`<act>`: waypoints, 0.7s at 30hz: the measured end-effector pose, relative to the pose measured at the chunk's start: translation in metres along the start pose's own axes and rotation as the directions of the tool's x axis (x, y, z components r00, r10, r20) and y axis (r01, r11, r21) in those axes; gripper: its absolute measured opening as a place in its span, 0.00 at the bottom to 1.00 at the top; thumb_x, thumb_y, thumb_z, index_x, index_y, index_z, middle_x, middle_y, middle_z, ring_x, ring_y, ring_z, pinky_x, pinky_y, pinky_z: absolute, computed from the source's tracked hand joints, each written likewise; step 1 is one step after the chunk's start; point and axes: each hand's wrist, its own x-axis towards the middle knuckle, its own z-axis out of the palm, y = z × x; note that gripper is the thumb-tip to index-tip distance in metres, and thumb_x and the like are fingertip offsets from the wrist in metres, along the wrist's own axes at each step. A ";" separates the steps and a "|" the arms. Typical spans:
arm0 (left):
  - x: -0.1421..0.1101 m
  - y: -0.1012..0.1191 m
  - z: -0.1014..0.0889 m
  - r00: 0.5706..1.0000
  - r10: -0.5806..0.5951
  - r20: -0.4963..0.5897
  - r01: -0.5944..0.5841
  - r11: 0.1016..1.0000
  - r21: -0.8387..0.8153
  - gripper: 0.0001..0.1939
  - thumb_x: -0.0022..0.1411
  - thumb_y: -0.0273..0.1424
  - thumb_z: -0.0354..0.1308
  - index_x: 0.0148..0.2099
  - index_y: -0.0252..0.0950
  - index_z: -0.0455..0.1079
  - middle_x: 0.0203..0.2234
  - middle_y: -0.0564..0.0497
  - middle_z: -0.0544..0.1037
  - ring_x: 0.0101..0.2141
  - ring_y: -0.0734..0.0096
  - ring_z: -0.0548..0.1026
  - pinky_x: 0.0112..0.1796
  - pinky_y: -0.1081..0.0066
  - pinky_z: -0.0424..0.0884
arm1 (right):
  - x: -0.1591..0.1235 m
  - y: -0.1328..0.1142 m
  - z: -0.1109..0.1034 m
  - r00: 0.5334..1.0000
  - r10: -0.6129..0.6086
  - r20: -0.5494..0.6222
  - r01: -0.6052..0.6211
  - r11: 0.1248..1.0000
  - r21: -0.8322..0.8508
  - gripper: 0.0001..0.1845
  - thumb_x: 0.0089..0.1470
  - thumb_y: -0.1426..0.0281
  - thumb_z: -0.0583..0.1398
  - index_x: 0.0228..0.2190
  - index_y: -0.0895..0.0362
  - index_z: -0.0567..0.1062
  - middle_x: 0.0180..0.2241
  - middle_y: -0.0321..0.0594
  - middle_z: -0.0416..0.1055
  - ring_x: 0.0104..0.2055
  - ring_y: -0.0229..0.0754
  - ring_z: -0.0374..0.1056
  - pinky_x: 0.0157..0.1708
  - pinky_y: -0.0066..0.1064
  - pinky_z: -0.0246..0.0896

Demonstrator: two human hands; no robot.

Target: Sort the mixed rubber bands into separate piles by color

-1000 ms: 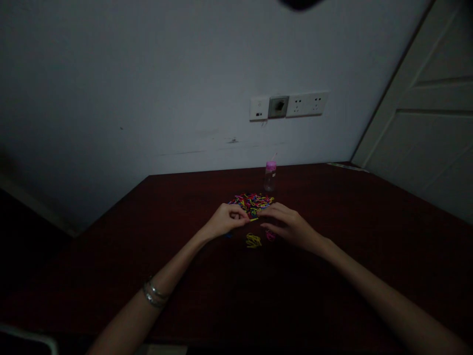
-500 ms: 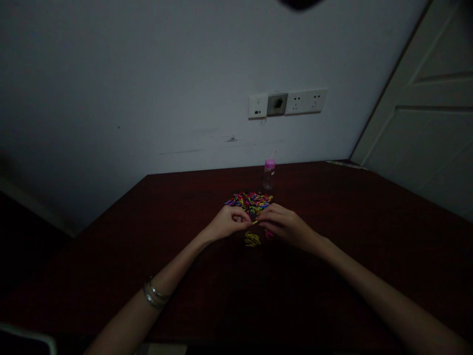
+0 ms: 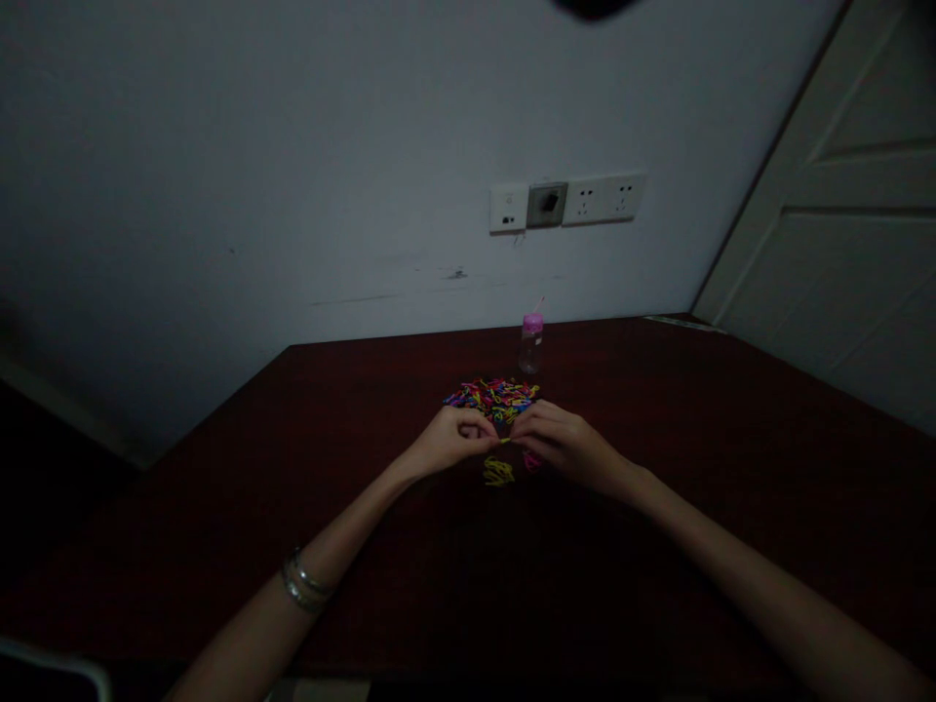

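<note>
Worktop (image 3: pixel 366 546) open on the near side, and wide to both sides beyond the forearms. Forward passage obstructed by the mixed heap (image 3: pixel 487 392), with an upright bottle (image 3: pixel 530 353) behind it. Yellow pile (image 3: pixel 498 472) and pink pile (image 3: pixel 531 460) lie close together nearer in.

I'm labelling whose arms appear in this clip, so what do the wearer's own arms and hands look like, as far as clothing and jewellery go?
The left hand and right hand are both ungloved, and no sleeve shows on either forearm. Silver-coloured bangles circle the left forearm; none shows on the right. It is too dim to rule out rings.
</note>
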 end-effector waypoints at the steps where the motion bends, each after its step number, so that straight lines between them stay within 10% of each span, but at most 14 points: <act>1: 0.000 -0.001 -0.001 1.000 -0.004 -0.008 0.004 1.000 -0.016 0.07 0.49 0.31 0.59 0.27 0.31 0.72 0.16 0.56 0.66 0.19 0.81 0.60 0.20 0.79 0.55 | 0.000 0.000 0.000 1.000 0.009 -0.007 -0.009 1.000 0.011 0.09 0.56 0.71 0.53 0.33 0.54 0.73 0.33 0.41 0.70 0.37 0.40 0.65 0.37 0.35 0.63; 13: 0.015 -0.035 -0.039 0.917 -0.160 -0.366 0.107 0.981 -0.160 0.12 0.48 0.35 0.59 0.31 0.29 0.71 0.13 0.57 0.64 0.14 0.84 0.56 0.17 0.79 0.50 | -0.004 0.010 0.011 0.988 0.117 0.096 -0.132 0.977 0.169 0.06 0.53 0.71 0.57 0.27 0.57 0.73 0.34 0.40 0.65 0.37 0.38 0.64 0.37 0.32 0.62; 21: 0.019 -0.060 -0.050 0.880 -0.246 -0.405 0.189 0.966 -0.177 0.12 0.48 0.34 0.58 0.33 0.30 0.72 0.13 0.58 0.65 0.13 0.84 0.55 0.16 0.79 0.50 | -0.011 0.003 0.029 0.974 0.104 0.201 -0.134 0.981 0.141 0.05 0.53 0.71 0.57 0.29 0.55 0.73 0.36 0.39 0.65 0.37 0.37 0.63 0.36 0.29 0.62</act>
